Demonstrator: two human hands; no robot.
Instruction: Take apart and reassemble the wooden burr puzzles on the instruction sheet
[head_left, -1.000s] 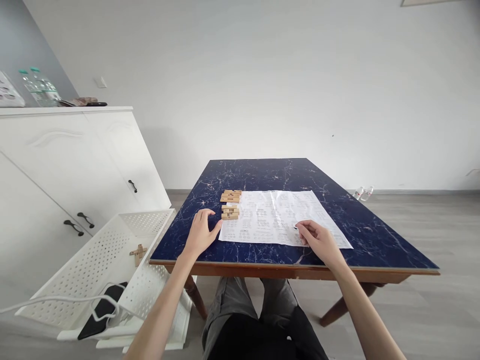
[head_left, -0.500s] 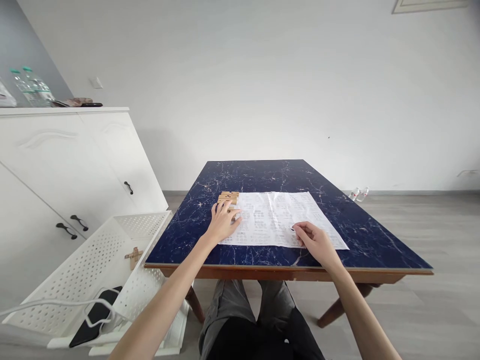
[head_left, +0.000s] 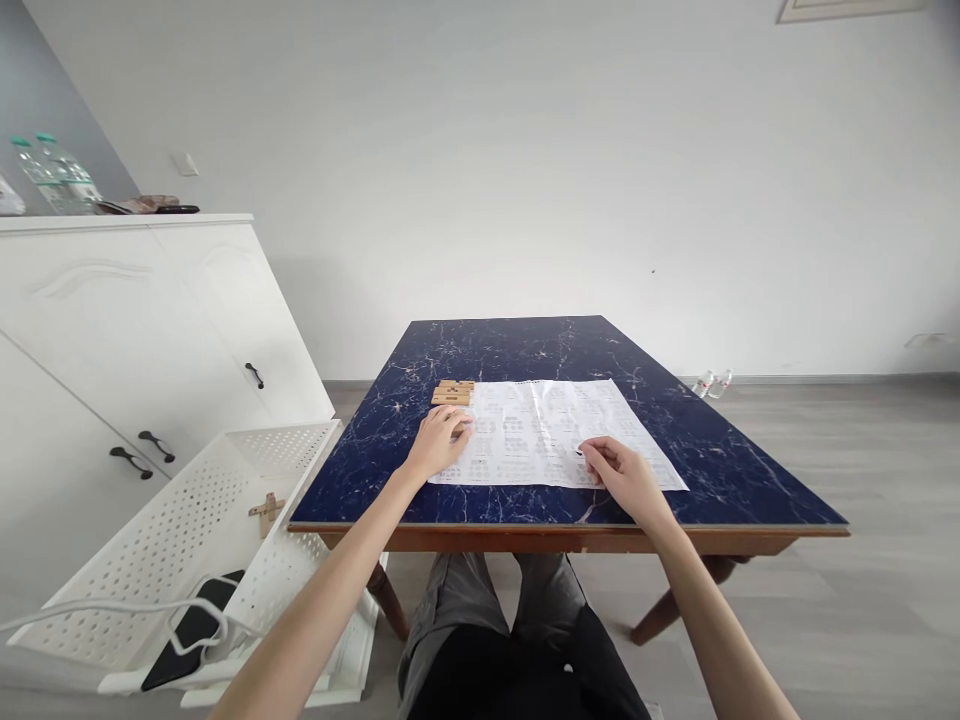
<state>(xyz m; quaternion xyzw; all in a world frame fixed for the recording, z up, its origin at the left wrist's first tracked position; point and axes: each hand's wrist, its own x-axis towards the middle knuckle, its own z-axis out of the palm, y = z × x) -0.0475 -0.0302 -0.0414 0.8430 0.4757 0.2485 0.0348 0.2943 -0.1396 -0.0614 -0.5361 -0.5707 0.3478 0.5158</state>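
A creased white printed sheet point(head_left: 517, 440) lies flat on the blue marble-patterned table point(head_left: 510, 345). Several flat wooden pieces with dark cut-outs point(head_left: 451, 393) are stacked in rows at its upper left corner. Just below them, my left hand point(head_left: 439, 440) is closed around another wooden piece point(head_left: 459, 428), mostly covered by the fingers. Over the right half of the sheet, my right hand point(head_left: 619, 475) pinches a small dark and white object point(head_left: 579, 451) between thumb and forefinger; its kind is too small to make out.
To the left, a white perforated basket point(head_left: 150, 520) holds a wooden cross-shaped piece point(head_left: 268, 510), a black flat device point(head_left: 191, 630) and white cables. A white cabinet point(head_left: 187, 300) with plastic bottles point(head_left: 64, 175) on top stands behind it. Two clear bottles point(head_left: 712, 384) are on the floor by the wall.
My left hand has drawn slightly back from the upper wooden pieces, and its spread fingers have closed round a lower one. My right hand stays nearly in place with its pinch. The view has shifted slightly.
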